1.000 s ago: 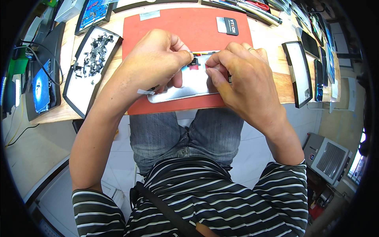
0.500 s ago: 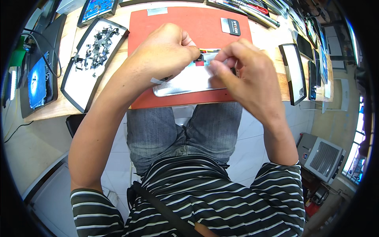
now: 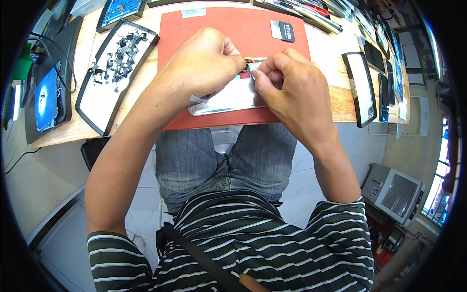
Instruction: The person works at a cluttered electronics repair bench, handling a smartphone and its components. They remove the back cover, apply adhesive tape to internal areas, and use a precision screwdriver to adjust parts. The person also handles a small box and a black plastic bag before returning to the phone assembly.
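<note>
On the red mat (image 3: 233, 22), the silver panel (image 3: 236, 95) is lying under both hands; right hand (image 3: 296, 87) is now closing in on the black part (image 3: 244, 69) by left hand (image 3: 206, 63), so both are working one spot. Can't tell either grip.

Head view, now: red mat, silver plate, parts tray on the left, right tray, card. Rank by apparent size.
1. Red mat
2. Parts tray and silver plate: unsure, the plate is partly hidden
3. Right tray
4. Card
</note>
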### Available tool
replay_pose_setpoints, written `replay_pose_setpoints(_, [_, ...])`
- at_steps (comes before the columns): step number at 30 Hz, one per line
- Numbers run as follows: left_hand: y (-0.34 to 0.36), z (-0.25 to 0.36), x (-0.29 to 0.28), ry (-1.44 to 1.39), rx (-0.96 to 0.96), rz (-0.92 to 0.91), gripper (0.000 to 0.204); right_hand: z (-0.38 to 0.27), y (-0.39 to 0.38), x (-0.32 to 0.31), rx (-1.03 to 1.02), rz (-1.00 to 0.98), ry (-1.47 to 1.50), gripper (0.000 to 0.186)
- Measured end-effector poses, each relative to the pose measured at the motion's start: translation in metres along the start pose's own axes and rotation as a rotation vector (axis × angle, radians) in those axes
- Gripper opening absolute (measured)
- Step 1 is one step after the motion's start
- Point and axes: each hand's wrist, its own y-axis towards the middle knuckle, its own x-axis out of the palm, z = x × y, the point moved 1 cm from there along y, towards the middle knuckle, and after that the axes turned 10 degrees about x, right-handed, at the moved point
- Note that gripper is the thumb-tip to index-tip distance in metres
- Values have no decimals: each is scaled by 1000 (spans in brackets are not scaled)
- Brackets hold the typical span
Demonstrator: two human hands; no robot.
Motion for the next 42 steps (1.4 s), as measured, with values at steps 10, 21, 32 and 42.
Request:
replay_pose_setpoints(10, [-3,6,0,-23,-1,-11,18,-5,-4,-2,102,-252,300,15])
replay_pose_setpoints(21, [-2,-2,-1,-93,19,-17,17,-27,0,-43,70,-260,732,16])
replay_pose_setpoints(32, [-3,-22,-4,-17,389,8,27,-63,47,-17,-132,-288,283,40])
replay_pose_setpoints(42, [1,-17,-4,101,332,-38,27,-41,55,-20,-165,-51,384,48])
